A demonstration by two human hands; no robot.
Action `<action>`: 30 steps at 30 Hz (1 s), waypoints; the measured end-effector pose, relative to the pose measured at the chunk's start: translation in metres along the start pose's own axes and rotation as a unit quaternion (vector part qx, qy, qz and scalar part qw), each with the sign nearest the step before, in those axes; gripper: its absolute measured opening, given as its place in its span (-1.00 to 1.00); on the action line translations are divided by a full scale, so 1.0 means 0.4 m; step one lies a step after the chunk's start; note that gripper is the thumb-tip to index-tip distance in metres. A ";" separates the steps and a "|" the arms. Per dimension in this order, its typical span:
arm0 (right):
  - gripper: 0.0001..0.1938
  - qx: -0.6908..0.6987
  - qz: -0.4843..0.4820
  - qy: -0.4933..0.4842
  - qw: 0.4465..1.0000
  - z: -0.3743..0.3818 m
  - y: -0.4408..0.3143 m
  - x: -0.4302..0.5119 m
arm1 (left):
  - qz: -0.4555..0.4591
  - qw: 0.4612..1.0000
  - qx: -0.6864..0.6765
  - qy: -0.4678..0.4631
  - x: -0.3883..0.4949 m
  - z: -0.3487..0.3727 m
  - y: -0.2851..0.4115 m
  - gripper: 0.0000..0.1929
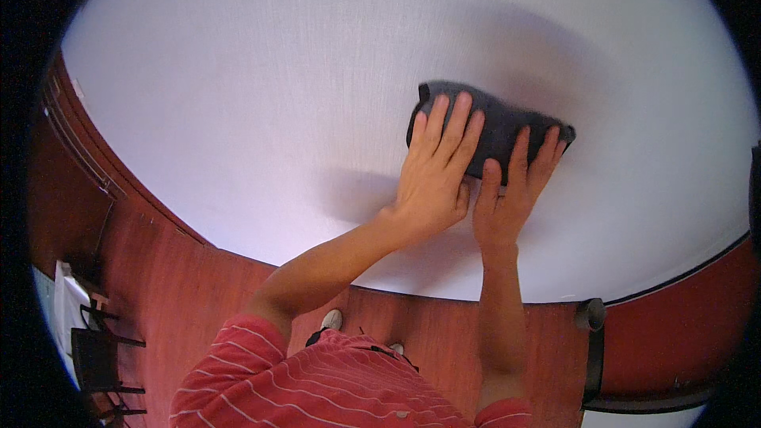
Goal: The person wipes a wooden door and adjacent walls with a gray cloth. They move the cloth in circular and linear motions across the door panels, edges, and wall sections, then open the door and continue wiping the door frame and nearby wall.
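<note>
A folded dark grey cloth lies flat against a white, finely textured wall. My left hand presses on its left part, fingers spread and pointing up the wall. On the cloth's lower right part rests my right hand, lower than the left, its fingertips near the right edge. Both hands are apart from each other, with the middle of the cloth showing between them. The underside of the cloth is hidden. Soft shadows of the hands and arms fall on the wall.
Reddish wood-look floor runs along the wall's foot. A dark chair stands at the lower left, beside a white-covered surface. Brown wood panelling borders the wall at left. At lower right is a dark cylindrical object.
</note>
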State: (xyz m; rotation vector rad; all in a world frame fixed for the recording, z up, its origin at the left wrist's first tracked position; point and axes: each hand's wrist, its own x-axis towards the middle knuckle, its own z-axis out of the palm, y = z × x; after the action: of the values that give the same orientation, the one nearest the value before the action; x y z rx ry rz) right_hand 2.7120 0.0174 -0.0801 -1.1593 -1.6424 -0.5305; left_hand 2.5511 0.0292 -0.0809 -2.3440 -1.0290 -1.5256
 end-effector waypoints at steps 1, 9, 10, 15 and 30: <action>-0.38 -0.020 0.018 -0.023 0.999 -0.006 -0.006 0.021 | -0.004 1.000 0.001 0.018 0.019 -0.014 0.003 -0.06; -0.43 0.012 -0.016 0.007 1.000 -0.015 -0.092 0.041 | 0.001 1.000 0.013 -0.006 0.030 -0.092 0.003 0.02; -0.42 0.007 -0.015 0.012 1.000 -0.019 -0.083 0.099 | 0.014 0.999 0.013 0.028 0.079 -0.099 -0.004 0.02; -0.42 -0.033 -0.089 0.061 0.994 -0.035 -0.064 0.275 | 0.084 0.987 0.071 0.120 0.253 -0.144 -0.021 -0.06; -0.42 -0.005 0.114 0.024 0.993 0.042 0.165 -0.334 | 0.006 0.991 -0.013 -0.132 -0.263 0.244 0.042 -0.06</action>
State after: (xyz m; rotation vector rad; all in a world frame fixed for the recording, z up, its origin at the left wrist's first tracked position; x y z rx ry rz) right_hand 2.7651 0.0021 -0.2195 -1.3122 -1.4451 -0.4181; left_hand 2.6087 0.0150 -0.2125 -2.6185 -1.0501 -1.2540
